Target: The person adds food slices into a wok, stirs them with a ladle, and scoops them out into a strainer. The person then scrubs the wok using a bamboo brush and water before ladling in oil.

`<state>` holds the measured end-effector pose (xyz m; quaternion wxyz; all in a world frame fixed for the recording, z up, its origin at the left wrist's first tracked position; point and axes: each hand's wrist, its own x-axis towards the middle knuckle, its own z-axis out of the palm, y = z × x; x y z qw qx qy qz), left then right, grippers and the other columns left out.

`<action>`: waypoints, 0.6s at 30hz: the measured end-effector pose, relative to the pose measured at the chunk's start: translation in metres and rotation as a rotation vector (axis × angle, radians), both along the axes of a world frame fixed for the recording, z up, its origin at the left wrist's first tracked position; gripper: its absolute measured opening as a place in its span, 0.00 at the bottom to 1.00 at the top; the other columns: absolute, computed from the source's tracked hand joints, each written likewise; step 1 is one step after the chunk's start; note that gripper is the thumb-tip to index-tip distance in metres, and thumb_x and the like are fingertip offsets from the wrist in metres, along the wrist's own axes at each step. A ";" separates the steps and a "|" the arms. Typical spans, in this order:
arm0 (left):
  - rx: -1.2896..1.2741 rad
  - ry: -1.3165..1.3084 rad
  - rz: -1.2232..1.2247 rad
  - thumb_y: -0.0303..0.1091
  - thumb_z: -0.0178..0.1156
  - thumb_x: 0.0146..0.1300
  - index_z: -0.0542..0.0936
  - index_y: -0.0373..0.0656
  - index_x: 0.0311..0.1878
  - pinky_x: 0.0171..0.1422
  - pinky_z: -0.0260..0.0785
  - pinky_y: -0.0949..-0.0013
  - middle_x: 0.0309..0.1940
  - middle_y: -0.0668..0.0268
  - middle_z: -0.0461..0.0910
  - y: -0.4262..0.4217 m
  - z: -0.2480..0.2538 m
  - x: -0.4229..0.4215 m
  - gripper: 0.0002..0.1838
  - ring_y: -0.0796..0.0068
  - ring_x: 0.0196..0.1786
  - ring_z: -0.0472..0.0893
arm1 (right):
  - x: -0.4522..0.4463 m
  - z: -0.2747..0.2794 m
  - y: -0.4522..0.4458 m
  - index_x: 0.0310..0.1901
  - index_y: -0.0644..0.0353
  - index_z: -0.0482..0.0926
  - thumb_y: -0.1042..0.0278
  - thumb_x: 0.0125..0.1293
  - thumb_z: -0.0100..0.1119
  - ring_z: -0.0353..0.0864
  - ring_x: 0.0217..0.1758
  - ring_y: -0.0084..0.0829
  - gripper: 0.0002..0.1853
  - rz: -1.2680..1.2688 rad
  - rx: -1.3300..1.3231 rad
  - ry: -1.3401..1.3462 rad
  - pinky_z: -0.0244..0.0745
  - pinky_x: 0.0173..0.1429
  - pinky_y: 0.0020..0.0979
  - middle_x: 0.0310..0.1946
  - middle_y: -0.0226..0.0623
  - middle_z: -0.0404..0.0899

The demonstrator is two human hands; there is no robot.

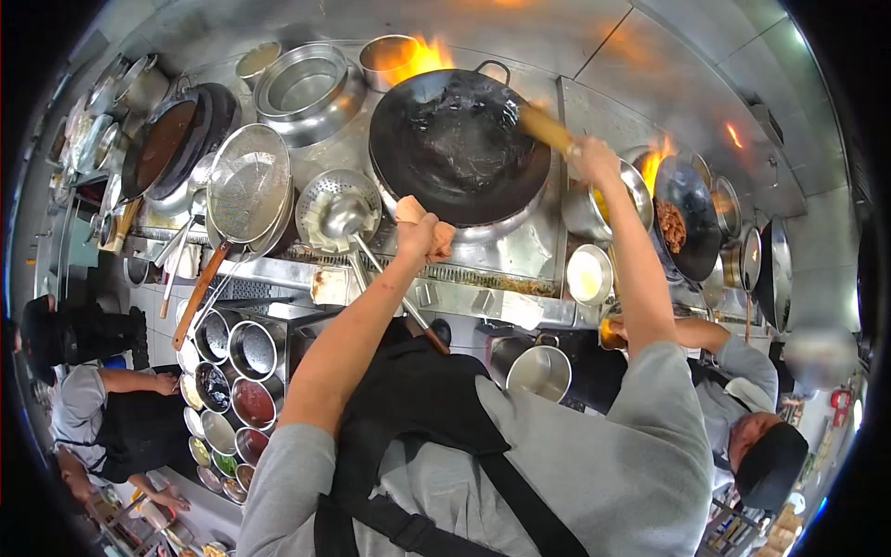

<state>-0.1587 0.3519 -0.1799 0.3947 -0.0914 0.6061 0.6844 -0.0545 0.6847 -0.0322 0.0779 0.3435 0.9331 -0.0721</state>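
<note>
A large black wok (445, 176) sits over a burner, its inside wet and shiny with a little liquid. My right hand (594, 160) is closed around a bamboo wok brush (544, 128), whose far end reaches over the wok's right side and is blurred. Near the wok's lower left rim, my left hand (422, 234) grips a folded orange-pink cloth (442, 243); I cannot tell whether the cloth touches the rim. Just left of that hand, a steel ladle (345, 215) rests in a perforated strainer (314, 200), its handle running down under my left forearm.
Flames (425, 58) rise behind the wok. A wire-mesh skimmer (249, 181) and steel pots (311, 84) stand left. Sauce containers (252, 401) line the lower left. At right, a co-worker (742, 408) stands by another wok (689, 218) holding meat. Another person (83, 399) is at far left.
</note>
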 end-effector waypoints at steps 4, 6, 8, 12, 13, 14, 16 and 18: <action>0.032 0.053 -0.002 0.29 0.60 0.61 0.71 0.35 0.53 0.39 0.79 0.62 0.40 0.59 0.79 0.007 -0.045 -0.008 0.18 0.68 0.38 0.83 | -0.069 -0.021 -0.006 0.62 0.37 0.80 0.46 0.59 0.65 0.85 0.51 0.49 0.28 -0.073 0.064 0.439 0.78 0.57 0.47 0.47 0.49 0.85; 0.078 0.097 0.060 0.28 0.60 0.61 0.71 0.36 0.52 0.40 0.79 0.62 0.41 0.59 0.78 0.008 -0.053 -0.007 0.17 0.67 0.37 0.83 | -0.117 -0.065 -0.027 0.61 0.42 0.80 0.47 0.60 0.63 0.85 0.51 0.51 0.27 -0.204 0.046 0.434 0.78 0.57 0.48 0.47 0.48 0.85; 0.078 0.068 0.053 0.28 0.60 0.61 0.71 0.36 0.52 0.40 0.78 0.62 0.41 0.59 0.78 0.005 -0.032 -0.004 0.17 0.67 0.38 0.83 | -0.140 -0.102 -0.063 0.59 0.44 0.81 0.49 0.59 0.63 0.85 0.51 0.51 0.26 -0.202 0.062 0.302 0.78 0.57 0.49 0.47 0.47 0.85; 0.050 0.167 0.025 0.28 0.59 0.61 0.71 0.37 0.51 0.37 0.77 0.62 0.39 0.59 0.77 0.004 -0.043 -0.007 0.16 0.67 0.37 0.83 | -0.084 -0.082 -0.089 0.59 0.40 0.81 0.50 0.55 0.65 0.84 0.51 0.48 0.27 0.302 -0.036 0.120 0.79 0.56 0.46 0.49 0.44 0.85; 0.052 0.166 0.035 0.28 0.59 0.61 0.71 0.37 0.51 0.37 0.77 0.62 0.39 0.59 0.77 0.001 -0.028 -0.006 0.16 0.67 0.37 0.83 | -0.064 -0.053 -0.090 0.59 0.37 0.81 0.50 0.54 0.67 0.84 0.53 0.45 0.28 0.265 -0.083 0.088 0.79 0.57 0.44 0.50 0.41 0.85; 0.038 0.124 0.033 0.28 0.60 0.60 0.71 0.37 0.50 0.35 0.76 0.62 0.38 0.59 0.77 -0.006 -0.001 -0.003 0.16 0.68 0.34 0.83 | -0.042 -0.034 -0.087 0.58 0.36 0.82 0.50 0.53 0.69 0.84 0.52 0.45 0.27 0.225 -0.104 0.119 0.80 0.56 0.44 0.50 0.38 0.85; -0.010 0.237 -0.016 0.26 0.60 0.57 0.73 0.37 0.45 0.32 0.74 0.64 0.32 0.62 0.76 -0.012 -0.036 -0.014 0.12 0.70 0.28 0.80 | 0.006 -0.018 -0.081 0.58 0.44 0.82 0.51 0.54 0.70 0.83 0.55 0.45 0.28 0.050 -0.120 0.255 0.78 0.59 0.43 0.51 0.43 0.84; 0.006 0.310 0.035 0.26 0.60 0.56 0.74 0.36 0.42 0.31 0.74 0.64 0.30 0.63 0.76 -0.032 -0.001 -0.008 0.11 0.69 0.27 0.80 | 0.053 -0.027 -0.063 0.61 0.58 0.78 0.53 0.58 0.69 0.87 0.44 0.43 0.30 0.100 -0.185 0.504 0.81 0.48 0.38 0.47 0.48 0.85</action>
